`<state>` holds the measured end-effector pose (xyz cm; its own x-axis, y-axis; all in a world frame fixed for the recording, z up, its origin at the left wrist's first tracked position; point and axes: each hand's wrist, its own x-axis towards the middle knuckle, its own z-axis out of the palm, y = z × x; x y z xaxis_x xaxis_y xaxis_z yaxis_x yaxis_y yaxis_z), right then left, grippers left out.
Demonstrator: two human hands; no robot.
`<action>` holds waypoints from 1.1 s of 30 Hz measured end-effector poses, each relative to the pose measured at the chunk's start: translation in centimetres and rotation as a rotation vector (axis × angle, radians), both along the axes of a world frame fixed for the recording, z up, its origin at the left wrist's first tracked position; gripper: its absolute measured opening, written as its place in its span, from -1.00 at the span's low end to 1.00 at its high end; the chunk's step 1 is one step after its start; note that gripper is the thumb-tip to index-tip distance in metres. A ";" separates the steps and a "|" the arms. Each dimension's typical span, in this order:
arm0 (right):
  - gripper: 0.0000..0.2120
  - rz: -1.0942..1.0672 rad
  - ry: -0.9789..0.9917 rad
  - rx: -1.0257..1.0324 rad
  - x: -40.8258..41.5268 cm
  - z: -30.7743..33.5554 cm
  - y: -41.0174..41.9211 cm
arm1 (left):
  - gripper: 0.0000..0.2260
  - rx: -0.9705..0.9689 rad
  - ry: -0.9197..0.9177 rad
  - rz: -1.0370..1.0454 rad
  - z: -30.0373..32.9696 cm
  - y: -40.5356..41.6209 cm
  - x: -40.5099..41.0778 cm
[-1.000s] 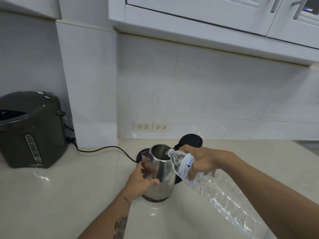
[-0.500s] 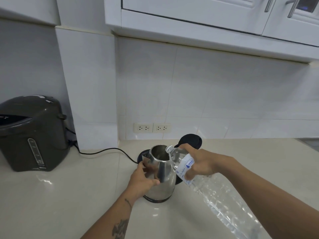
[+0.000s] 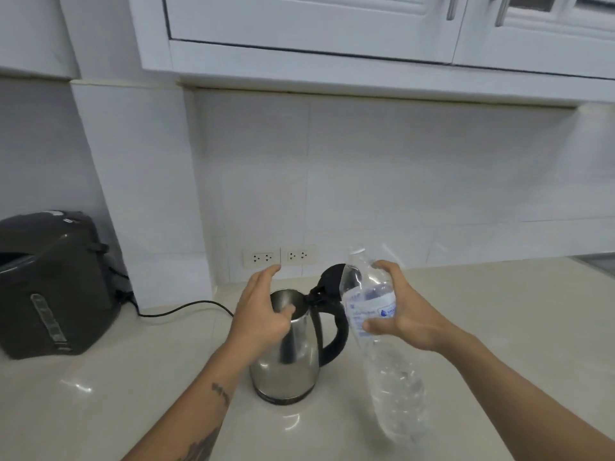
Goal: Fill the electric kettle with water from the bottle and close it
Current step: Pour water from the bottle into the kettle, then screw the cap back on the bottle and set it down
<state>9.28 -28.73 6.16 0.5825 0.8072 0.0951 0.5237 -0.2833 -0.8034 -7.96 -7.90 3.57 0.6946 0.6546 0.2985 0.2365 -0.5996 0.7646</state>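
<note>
Right hand [image 3: 404, 319] fingers clamped on bottle [image 3: 382, 331]; left hand [image 3: 263, 316] fingers spread over kettle [image 3: 289, 354].

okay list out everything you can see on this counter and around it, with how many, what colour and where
electric kettle: one, steel with black handle, counter centre, lid hinged open
water bottle: one, clear, blue-printed label, uncapped, upright right of the kettle
hot water dispenser: one, dark grey, far left
power cord: one, black, along the counter behind
wall sockets: two, white, backsplash
cabinets: white, overhead
counter: cream, glossy
left hand: open, over the kettle mouth
right hand: grip closed around the bottle
</note>
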 end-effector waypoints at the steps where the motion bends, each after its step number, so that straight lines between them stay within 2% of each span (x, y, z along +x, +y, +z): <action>1: -0.09 -0.036 0.017 0.039 0.8 -0.2 -0.7 | -0.41 0.039 -0.038 -0.033 0.7 -1.1 1.0; 5: -0.11 -0.145 0.065 0.145 4.3 -1.3 -2.8 | -0.48 0.080 -0.119 -0.182 1.6 -5.9 5.8; 8: -0.13 -0.207 0.075 0.194 7.1 -2.0 -3.9 | -0.48 0.051 -0.102 -0.250 0.6 -8.8 9.7; 10: -0.13 -0.249 0.095 0.223 9.2 -2.7 -4.4 | -0.48 0.075 -0.086 -0.225 0.1 -10.1 12.2; 14: -0.08 -0.319 0.122 0.266 13.1 -4.3 -5.2 | -0.48 0.326 -0.100 -0.119 0.0 -12.5 16.3; 16: -0.09 -0.328 0.127 0.270 14.7 -4.9 -5.4 | -0.48 0.358 -0.079 -0.117 -0.3 -13.6 17.7; 19: -0.08 -0.328 0.132 0.270 16.5 -5.8 -5.3 | -0.44 0.261 0.031 -0.165 -1.7 -14.3 20.2; 25: -0.06 -0.331 0.106 0.293 18.2 -7.2 -4.3 | -0.21 -0.145 0.280 -0.239 -4.2 -13.3 24.4; 28: -0.07 -0.308 0.105 0.301 18.9 -7.5 -3.9 | -0.18 -0.239 0.288 -0.226 -5.2 -12.8 25.5; 33: -0.03 -0.233 0.113 0.272 20.5 -7.5 -3.7 | -0.26 -0.362 0.210 -0.265 -5.8 -13.0 27.0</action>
<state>29.75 -32.40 -1.35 0.7669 0.6055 0.2124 0.3736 -0.1522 -0.9150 19.04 -20.93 -2.20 0.8721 0.4829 -0.0791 0.2826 -0.3650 0.8871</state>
